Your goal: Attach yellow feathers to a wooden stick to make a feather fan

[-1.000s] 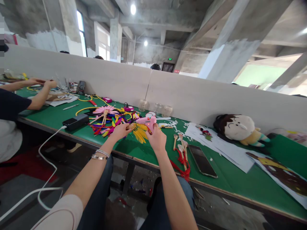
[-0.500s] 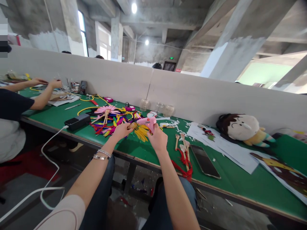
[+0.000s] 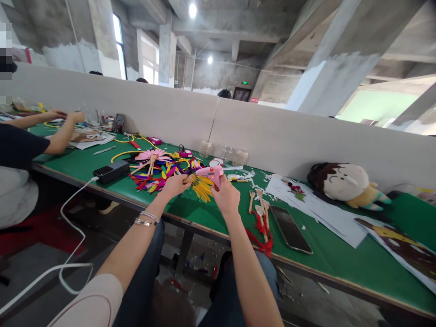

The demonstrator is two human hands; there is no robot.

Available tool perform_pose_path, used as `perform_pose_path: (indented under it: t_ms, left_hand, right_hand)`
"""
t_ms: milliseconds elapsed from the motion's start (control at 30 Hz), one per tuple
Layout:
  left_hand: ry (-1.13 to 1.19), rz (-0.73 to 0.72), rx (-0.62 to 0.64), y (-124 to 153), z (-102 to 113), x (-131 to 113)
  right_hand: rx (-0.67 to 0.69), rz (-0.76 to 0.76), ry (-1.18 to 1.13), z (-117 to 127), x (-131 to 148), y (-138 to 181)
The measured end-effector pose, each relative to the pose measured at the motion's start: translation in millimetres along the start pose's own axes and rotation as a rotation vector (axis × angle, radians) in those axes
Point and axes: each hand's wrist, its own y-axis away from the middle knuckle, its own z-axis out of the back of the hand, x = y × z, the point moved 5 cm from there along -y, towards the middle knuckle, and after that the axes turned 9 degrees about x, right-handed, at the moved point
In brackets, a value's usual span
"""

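Observation:
My right hand (image 3: 226,196) is wrapped round the handle of a pink glue gun (image 3: 210,173), whose nozzle points left. Pinched in my left hand (image 3: 174,186) is the narrow end of a small yellow feather fan (image 3: 201,188); its feathers spread to the right, below the gun. The nozzle is close to the fan's base, though I cannot tell whether it touches. Just behind my left hand lies a pile of coloured feathers (image 3: 151,182), with a pink fan (image 3: 152,156) on wooden sticks on top.
A black power bank (image 3: 111,171) with a white cable lies left. Glass jars (image 3: 227,152) stand by the partition. Wooden sticks with red ribbon (image 3: 263,222), a phone (image 3: 290,229), papers (image 3: 316,209) and a plush doll (image 3: 347,184) are right. A co-worker's hands (image 3: 70,117) work at far left.
The view has shifted slightly. Both my hands keep their holds on the fan and the glue gun, with almost no movement.

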Motion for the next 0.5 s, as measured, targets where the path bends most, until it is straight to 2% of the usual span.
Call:
perform_pose_path:
  t_ms: [500]
  left_hand:
    - [0.047,0.030,0.017,-2.4,-3.8,5.3]
  right_hand:
    - [0.043,0.018,0.006,4.3,3.8,1.1]
